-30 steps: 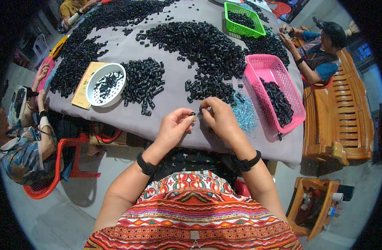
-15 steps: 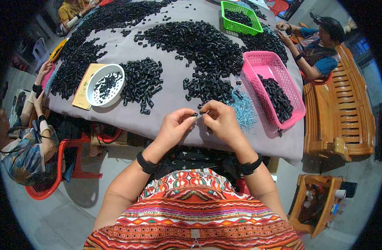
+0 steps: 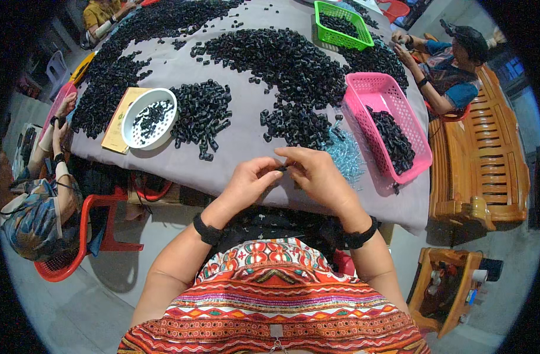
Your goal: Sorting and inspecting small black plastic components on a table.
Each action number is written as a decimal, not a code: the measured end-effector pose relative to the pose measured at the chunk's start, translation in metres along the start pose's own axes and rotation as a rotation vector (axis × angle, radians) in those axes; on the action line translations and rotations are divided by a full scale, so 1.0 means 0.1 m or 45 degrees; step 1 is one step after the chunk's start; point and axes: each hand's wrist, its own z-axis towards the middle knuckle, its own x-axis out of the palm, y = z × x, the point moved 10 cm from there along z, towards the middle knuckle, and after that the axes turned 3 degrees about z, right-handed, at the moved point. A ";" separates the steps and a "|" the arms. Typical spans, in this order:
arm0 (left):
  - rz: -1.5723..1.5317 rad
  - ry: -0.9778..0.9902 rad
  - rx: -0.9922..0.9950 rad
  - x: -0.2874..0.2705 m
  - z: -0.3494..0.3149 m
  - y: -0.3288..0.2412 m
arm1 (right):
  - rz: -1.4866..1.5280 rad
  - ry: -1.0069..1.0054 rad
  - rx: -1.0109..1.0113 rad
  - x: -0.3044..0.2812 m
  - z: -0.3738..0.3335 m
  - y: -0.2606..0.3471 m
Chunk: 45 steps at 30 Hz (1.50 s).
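Near the table's front edge, my left hand (image 3: 250, 179) pinches a small black plastic part (image 3: 282, 168) between thumb and fingertips. My right hand (image 3: 318, 177) meets it from the other side, its thumb and fingers bent in close to the same part; what its fingertips hold is hidden. Just beyond my right hand lies a heap of small clear-blue pieces (image 3: 344, 154). A pile of loose black parts (image 3: 296, 125) spreads ahead of both hands. To the right, a pink basket (image 3: 355, 88) holds more black parts.
A white perforated bowl (image 3: 125, 130) with small black pieces rests partly on a yellowish book (image 3: 114, 138), left. A green basket (image 3: 341, 44) stands far right. People sit around the table (image 3: 240, 127). A wooden bench (image 3: 488, 159) and a red chair (image 3: 87, 224) flank it.
My hands have come closer together around the black part. My right hand has turned, its index finger now stretched over toward the left hand.
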 end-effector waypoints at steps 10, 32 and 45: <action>-0.097 0.068 0.003 0.12 -0.01 -0.08 | -0.205 0.091 -0.155 0.03 -0.03 0.17; -0.510 0.003 -0.079 0.13 0.10 0.04 | 0.088 0.034 0.181 -0.06 -0.15 0.00; -0.509 0.221 -0.014 0.30 0.13 -0.03 | -0.434 -0.247 -0.084 0.09 -0.16 -0.05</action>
